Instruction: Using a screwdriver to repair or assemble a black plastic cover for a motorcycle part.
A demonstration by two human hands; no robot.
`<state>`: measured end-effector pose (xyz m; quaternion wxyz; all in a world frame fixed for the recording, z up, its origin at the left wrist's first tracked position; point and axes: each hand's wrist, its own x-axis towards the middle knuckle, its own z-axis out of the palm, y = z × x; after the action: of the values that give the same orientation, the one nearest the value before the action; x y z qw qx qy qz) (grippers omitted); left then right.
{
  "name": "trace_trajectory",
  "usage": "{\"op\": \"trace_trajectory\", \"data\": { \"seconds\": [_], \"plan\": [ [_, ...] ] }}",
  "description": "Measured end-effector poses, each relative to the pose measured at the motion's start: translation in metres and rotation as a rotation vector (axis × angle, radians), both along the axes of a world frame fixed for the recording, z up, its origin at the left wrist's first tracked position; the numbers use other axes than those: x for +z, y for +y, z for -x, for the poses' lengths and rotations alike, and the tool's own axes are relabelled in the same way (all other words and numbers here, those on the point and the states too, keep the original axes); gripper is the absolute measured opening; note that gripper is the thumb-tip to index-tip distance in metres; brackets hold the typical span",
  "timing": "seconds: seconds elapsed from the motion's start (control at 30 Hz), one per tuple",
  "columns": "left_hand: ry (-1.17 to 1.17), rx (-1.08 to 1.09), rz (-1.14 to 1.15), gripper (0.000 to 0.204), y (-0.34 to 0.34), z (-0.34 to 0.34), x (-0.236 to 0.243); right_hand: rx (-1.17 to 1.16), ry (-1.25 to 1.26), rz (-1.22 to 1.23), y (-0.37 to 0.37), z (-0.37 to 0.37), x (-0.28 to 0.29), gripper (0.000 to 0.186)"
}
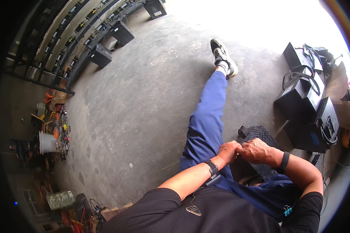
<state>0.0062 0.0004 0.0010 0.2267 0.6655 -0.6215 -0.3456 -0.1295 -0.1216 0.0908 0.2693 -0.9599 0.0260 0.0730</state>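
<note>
My left hand and my right hand meet in front of me, fingers closed and knuckles nearly touching. Whatever they pinch is hidden behind the fingers. Just beyond and under the right hand lies a black slab with a raised diamond pattern. A small black piece sticks up at its far left corner. What this slab belongs to cannot be made out.
My outstretched leg lies along the grey concrete floor. Black battery-like boxes with cables stand to the right. A metal rack with wired units and more black boxes is far left. Clutter surrounds a white bucket.
</note>
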Motion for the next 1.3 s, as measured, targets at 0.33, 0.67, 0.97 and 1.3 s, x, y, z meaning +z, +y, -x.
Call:
{"op": "trace_trajectory", "data": {
  "seconds": [0.33, 0.67, 0.97, 1.3],
  "plan": [
    [0.042, 0.008, -0.011, 0.006, 0.001, 0.001, -0.002, 0.003, -0.025, 0.076, -0.002, -0.006, 0.02, 0.017],
    [0.077, 0.008, 0.036, 0.007, 0.002, -0.001, 0.0, -0.021, 0.069, 0.093, 0.002, -0.009, 0.024, 0.017],
    [0.087, 0.035, 0.126, 0.005, 0.002, 0.0, -0.004, 0.009, 0.072, 0.059, 0.003, -0.008, 0.014, 0.012],
    [0.132, 0.011, 0.128, 0.003, 0.001, 0.0, 0.0, -0.024, 0.053, 0.055, 0.003, -0.007, 0.018, 0.015]
  ]
}}
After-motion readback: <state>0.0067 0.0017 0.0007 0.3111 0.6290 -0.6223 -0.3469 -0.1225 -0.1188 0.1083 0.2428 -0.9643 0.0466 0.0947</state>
